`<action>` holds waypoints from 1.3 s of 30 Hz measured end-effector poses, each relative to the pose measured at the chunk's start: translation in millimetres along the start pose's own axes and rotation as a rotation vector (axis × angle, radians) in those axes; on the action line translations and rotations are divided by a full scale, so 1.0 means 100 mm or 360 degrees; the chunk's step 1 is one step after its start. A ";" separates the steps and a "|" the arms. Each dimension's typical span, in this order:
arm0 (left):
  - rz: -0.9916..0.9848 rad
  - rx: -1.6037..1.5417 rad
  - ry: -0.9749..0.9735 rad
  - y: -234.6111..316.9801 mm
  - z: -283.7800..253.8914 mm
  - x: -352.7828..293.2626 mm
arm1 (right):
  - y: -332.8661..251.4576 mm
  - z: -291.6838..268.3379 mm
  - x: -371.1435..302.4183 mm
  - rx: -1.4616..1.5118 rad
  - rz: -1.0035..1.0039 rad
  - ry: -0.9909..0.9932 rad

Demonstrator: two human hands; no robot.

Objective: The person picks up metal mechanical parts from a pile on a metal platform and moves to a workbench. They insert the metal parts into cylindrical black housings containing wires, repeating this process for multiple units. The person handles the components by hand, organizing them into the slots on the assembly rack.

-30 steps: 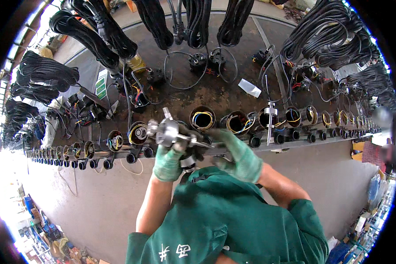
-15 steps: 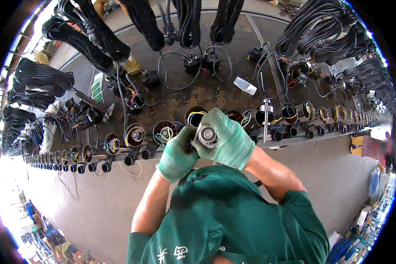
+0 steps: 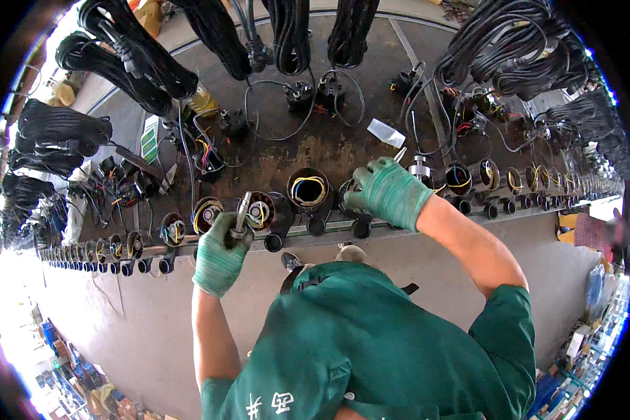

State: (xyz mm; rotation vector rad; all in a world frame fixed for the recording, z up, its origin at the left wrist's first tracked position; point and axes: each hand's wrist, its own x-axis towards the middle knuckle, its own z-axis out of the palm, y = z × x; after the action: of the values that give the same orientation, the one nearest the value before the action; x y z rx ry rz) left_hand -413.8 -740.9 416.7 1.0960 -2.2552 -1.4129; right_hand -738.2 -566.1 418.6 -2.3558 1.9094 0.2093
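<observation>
Head view, left side first: black cable bundles [image 3: 63, 124] lie piled on your dark workbench [image 3: 329, 150], and a green-and-white card [image 3: 150, 140] lies to the right of them. Small round housings [image 3: 134, 245] run in a line along the near edge, below a dark switch block [image 3: 207, 159] with coloured wires.

Your left hand [image 3: 219, 255], in a green knit glove, is next. Its fingers are curled around a metal rod [image 3: 243, 210], which tilts slightly to the right as it points up toward the bench. That rod is at the near edge, just left of a motor housing [image 3: 262, 212] with a ringed metal centre. Right of it, between your two hands, a wide open housing [image 3: 308, 204] has blue and yellow wire looped inside.

Your right hand [image 3: 388, 189], gloved alike, reaches over the line with its fingers bent down at the housings. Its back faces up, so you cannot tell whether it is grasping anything. A pale metal tip [image 3: 400, 155] shows just beyond its knuckles; what it belongs to is hidden. Behind lies a white slip [image 3: 386, 131]; just right stands a metal collar [image 3: 418, 168]. Farther right, large black cable coils [image 3: 497, 42] hang above the bench.
</observation>
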 end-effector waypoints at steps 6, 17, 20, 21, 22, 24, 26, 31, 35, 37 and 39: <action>-0.0053 -0.0566 -0.0134 0.14 0.29 0.07 | 0.09 0.30 0.09 0.0241 0.0069 -0.0225; 0.0567 -0.0232 -0.0370 0.38 0.99 0.34 | -0.28 -0.18 -0.01 0.1943 0.0051 0.0472; 0.0472 -0.0358 -0.0426 0.42 1.04 0.40 | -0.39 -0.11 -0.02 0.2531 0.0306 0.0770; 0.0309 -0.0489 -0.0443 0.39 1.07 0.41 | -0.41 -0.07 0.04 0.2471 0.0296 0.0980; 0.0216 -0.0761 -0.0389 0.36 1.09 0.42 | -0.43 0.02 0.04 0.2418 0.0389 0.0965; 0.0122 -0.1448 -0.0198 0.35 1.17 0.43 | -0.55 0.20 -0.01 0.2311 0.0574 0.0942; -0.0090 -0.1977 -0.0101 0.48 1.17 0.45 | -0.71 0.32 0.03 0.2450 0.0516 0.1034; -0.0120 -0.2491 -0.0147 0.52 1.22 0.51 | -0.74 0.27 0.15 0.1815 0.0526 0.1244; -0.0108 -0.2338 -0.0267 0.74 1.12 0.55 | -0.68 0.09 0.17 0.1468 0.0633 0.1438; 0.0312 -0.1538 -0.0225 0.54 0.95 0.67 | -0.57 -0.15 0.04 0.1312 0.0776 0.1449; 0.0394 -0.1031 -0.0153 0.18 0.89 0.87 | -0.38 -0.19 -0.10 0.1267 0.0775 0.1609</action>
State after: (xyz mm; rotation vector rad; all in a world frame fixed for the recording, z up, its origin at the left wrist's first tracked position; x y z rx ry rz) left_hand -531.7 -740.4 374.0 0.5286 -1.6940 -1.9052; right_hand -702.2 -551.8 438.6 -1.4632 2.2011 -1.6399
